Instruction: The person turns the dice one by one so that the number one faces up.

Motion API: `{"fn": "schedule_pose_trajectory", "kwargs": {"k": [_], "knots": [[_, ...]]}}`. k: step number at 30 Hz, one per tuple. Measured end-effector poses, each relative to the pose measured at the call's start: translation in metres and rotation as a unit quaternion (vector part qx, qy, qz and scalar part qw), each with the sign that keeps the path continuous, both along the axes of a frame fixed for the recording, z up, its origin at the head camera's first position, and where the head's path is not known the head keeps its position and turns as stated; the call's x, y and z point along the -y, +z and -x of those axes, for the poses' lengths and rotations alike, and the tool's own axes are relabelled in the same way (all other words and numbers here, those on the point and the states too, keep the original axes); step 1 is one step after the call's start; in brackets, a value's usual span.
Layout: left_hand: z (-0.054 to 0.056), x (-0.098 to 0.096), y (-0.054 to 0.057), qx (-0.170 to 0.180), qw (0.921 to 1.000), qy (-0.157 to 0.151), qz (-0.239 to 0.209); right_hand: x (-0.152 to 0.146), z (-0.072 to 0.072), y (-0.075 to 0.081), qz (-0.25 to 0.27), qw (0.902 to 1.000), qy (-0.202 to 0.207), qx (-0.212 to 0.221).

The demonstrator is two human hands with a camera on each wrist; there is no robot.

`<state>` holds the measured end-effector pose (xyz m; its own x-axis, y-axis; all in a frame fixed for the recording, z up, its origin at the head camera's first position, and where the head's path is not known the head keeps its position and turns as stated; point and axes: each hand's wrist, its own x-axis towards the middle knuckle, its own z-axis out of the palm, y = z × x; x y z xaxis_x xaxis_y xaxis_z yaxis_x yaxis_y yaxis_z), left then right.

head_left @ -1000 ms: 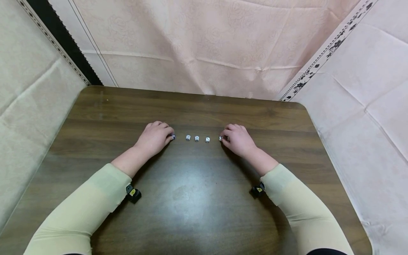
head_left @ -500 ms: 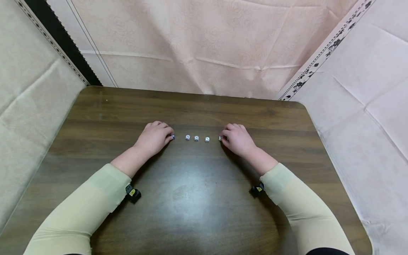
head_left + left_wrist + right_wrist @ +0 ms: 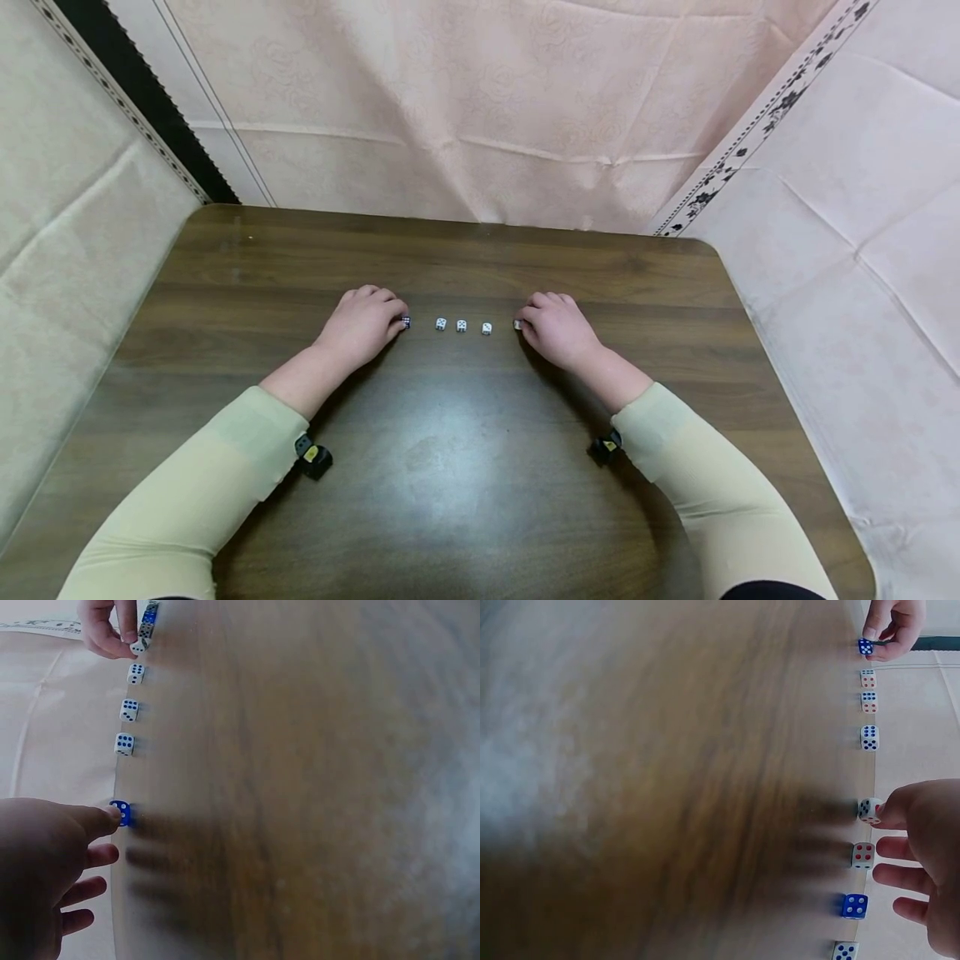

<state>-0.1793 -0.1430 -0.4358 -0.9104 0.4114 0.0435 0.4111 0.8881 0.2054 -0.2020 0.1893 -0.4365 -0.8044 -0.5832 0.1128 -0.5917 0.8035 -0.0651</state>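
My left hand (image 3: 363, 323) pinches a blue die (image 3: 121, 813) with white dots between thumb and finger, at the left end of a row of dice. My right hand (image 3: 557, 327) pinches a white die (image 3: 869, 811), which looks tilted in the left wrist view. Three white dice stand between the hands: one die (image 3: 441, 324) at left, a middle die (image 3: 461, 326) and a right die (image 3: 487, 329). By the right hand's other fingers, hidden from the head view, are a white die with red dots (image 3: 862, 856), a blue die (image 3: 855, 906) and another white die (image 3: 845, 951).
The brown wooden table (image 3: 442, 467) has rounded far corners. A pale pink cloth (image 3: 480, 108) hangs behind it, and white cloths (image 3: 862, 208) hang at the sides. Black devices (image 3: 313, 458) are strapped to both wrists.
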Motion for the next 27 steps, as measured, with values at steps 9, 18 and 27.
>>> {"fn": "schedule_pose_trajectory", "kwargs": {"k": [9,18,27], "knots": [[-0.001,0.0001,-0.0001,-0.007,1.0,0.0,0.004,0.0022,0.0029,0.0,-0.013,0.9993,-0.019,0.029],[0.0005,-0.0009,-0.0002,-0.005,0.9999,0.003,0.01,-0.0003,0.0039,-0.0002,0.012,0.9986,-0.026,0.044],[-0.0006,-0.0018,-0.0008,0.0,0.9999,0.003,0.011,-0.0028,0.0013,-0.0015,0.025,0.9981,-0.026,0.05]]}}
